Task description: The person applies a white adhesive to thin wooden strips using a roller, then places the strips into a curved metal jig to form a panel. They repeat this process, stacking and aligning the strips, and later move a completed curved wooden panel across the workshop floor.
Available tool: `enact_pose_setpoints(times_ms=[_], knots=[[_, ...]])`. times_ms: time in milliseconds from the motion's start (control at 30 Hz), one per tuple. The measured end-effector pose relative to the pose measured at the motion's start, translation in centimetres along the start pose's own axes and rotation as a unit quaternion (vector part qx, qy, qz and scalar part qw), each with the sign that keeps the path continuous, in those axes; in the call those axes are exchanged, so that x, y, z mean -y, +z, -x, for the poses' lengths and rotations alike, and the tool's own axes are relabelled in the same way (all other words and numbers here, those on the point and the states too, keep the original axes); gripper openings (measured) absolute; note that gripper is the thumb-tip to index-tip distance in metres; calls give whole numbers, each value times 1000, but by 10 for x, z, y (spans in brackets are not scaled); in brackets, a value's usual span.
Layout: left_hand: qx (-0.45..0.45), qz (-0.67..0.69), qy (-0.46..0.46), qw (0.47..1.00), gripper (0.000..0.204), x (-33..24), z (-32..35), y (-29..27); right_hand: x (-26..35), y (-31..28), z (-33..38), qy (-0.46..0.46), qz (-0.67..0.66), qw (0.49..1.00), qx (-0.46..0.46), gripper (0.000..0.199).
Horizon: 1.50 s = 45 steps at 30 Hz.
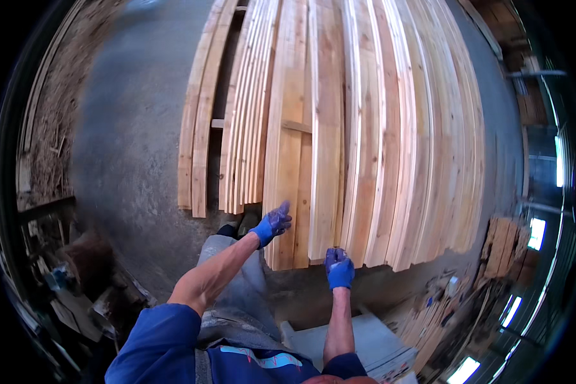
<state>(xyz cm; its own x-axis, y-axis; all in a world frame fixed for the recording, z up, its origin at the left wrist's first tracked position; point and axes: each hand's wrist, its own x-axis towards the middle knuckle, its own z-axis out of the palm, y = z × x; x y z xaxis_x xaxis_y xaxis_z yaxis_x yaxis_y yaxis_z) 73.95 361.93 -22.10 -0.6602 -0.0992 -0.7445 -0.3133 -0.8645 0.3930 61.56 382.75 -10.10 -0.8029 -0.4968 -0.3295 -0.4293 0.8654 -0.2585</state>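
Both my hands wear blue work gloves with darker, stained palms and fingers. My left hand [272,225] is over the left edge of a long wooden board [293,160]. A finger or thumb points up, the others look loosely curled, and no object shows in it. My right hand [339,267] is closed at the near end of the pale wide board [326,192]; its fingertips are partly hidden against the wood. A short wooden crosspiece [297,127] lies between these two boards.
Many long boards [422,160] lie side by side to the right. Narrow strips [246,128] and separate planks [201,141] lie left, on grey concrete floor [134,128]. Scrap wood [435,313] litters the lower right. A grey panel [358,345] stands by my right arm.
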Motion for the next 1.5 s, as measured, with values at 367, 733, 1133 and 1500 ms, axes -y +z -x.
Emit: enact_pose_setpoints(times_ms=[367,733,1133,1500], knots=[[454,578,-145,663,82,93,-201,7,-72,82,30,384,-767,511,52,55],[55,203,-69,975,55,-12,-84,92,-78,143,-31,267,-870,413,19,53],[119,317,13,941,42,-50,-11,57,-14,125,20,197,-900,373,107,47],[-125,174,59,975,44,0,167,-169,125,128,62,-282,-253,879,290,37]])
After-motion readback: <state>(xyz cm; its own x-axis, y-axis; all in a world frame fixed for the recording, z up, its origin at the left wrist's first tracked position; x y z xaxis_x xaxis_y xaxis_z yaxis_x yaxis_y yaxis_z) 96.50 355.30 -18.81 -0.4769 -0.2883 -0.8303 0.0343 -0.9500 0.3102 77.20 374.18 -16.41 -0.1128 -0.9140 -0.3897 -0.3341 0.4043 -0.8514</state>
